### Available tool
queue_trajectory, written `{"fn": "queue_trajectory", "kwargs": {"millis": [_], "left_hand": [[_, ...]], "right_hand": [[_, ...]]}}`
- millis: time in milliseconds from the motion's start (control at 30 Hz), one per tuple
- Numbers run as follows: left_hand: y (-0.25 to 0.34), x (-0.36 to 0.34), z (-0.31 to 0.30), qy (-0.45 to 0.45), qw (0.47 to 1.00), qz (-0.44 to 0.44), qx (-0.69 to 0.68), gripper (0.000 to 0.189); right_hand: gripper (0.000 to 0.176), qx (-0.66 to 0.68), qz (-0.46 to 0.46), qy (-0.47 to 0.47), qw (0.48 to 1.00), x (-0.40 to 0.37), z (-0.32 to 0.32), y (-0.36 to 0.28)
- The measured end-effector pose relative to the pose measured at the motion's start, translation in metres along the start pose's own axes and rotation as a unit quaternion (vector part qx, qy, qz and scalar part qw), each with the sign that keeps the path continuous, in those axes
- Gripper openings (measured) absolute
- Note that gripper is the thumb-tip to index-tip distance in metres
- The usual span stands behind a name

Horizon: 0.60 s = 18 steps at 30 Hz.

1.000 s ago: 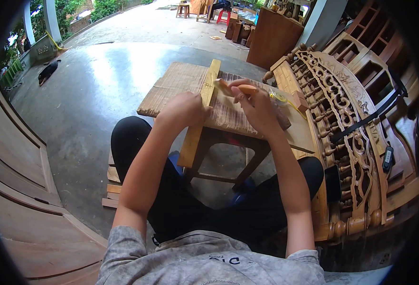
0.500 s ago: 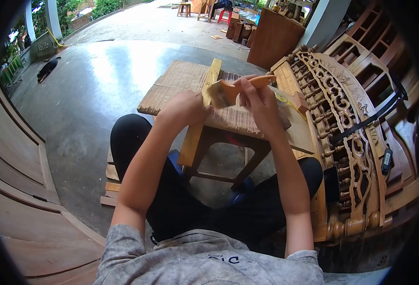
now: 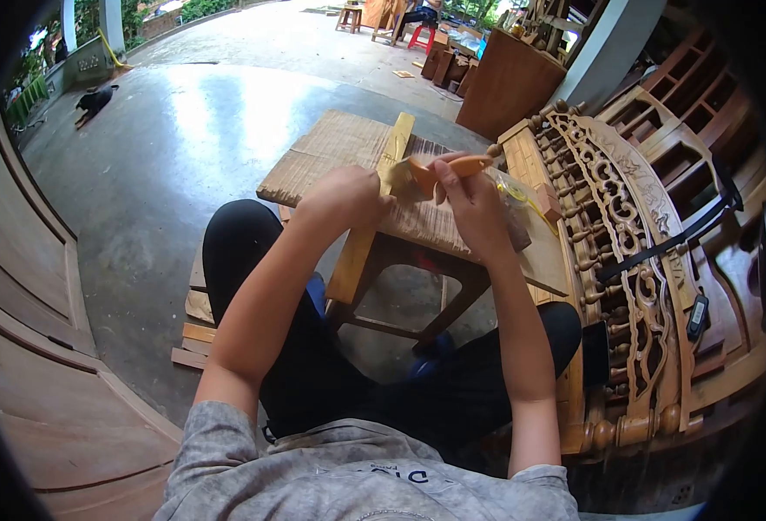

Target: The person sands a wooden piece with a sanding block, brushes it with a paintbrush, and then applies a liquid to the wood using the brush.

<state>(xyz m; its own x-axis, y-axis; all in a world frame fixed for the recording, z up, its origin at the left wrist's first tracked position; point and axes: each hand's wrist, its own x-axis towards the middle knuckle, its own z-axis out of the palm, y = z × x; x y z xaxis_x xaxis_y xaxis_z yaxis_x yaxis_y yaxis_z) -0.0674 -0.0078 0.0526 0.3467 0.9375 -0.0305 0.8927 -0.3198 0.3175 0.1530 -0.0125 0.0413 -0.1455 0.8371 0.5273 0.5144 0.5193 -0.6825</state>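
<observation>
Crossing board edge [image 3: 426,240], wooden strip [image 3: 354,263], open floor [image 3: 144,221] beyond

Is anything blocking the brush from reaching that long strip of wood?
Nothing visible stands between them: the brush, held in the right hand, has its bristles at the strip of wood, though I can't tell if they touch. Only the left hand, on the strip, covers part of it beside the bristles.

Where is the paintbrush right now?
In the head view, the paintbrush is in the right hand, its bristles by the wooden strip at the left hand.
</observation>
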Motion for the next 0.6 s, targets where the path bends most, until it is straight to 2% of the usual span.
{"fn": "queue_trajectory", "kwargs": {"millis": [100,200,233,333,367,467,600], "left_hand": [[-0.003,0.005,0.004,0.011,1.000,0.003,0.005,0.056],[-0.007,0.006,0.010,0.021,1.000,0.006,-0.002,0.055],[-0.007,0.006,0.009,0.019,1.000,0.009,-0.002,0.055],[-0.007,0.004,0.009,0.023,1.000,0.019,-0.007,0.055],[-0.007,0.004,0.008,0.028,0.999,0.022,-0.009,0.055],[-0.008,0.006,0.009,0.029,0.999,0.021,-0.003,0.054],[-0.008,0.005,0.010,0.027,0.999,0.010,-0.015,0.052]], "right_hand": [[0.036,-0.037,-0.014,0.006,0.999,0.006,-0.007,-0.001],[0.035,0.116,0.015,0.040,0.992,0.006,-0.015,-0.016],[0.033,0.134,-0.009,0.033,0.990,0.007,-0.016,-0.015],[0.030,0.077,0.041,-0.010,0.996,0.002,-0.008,-0.011],[0.028,0.127,0.045,-0.021,0.991,-0.002,0.001,-0.012],[0.027,0.099,0.042,-0.017,0.994,0.005,-0.004,0.003],[0.027,0.135,0.041,-0.006,0.990,0.006,-0.017,-0.014]]}}
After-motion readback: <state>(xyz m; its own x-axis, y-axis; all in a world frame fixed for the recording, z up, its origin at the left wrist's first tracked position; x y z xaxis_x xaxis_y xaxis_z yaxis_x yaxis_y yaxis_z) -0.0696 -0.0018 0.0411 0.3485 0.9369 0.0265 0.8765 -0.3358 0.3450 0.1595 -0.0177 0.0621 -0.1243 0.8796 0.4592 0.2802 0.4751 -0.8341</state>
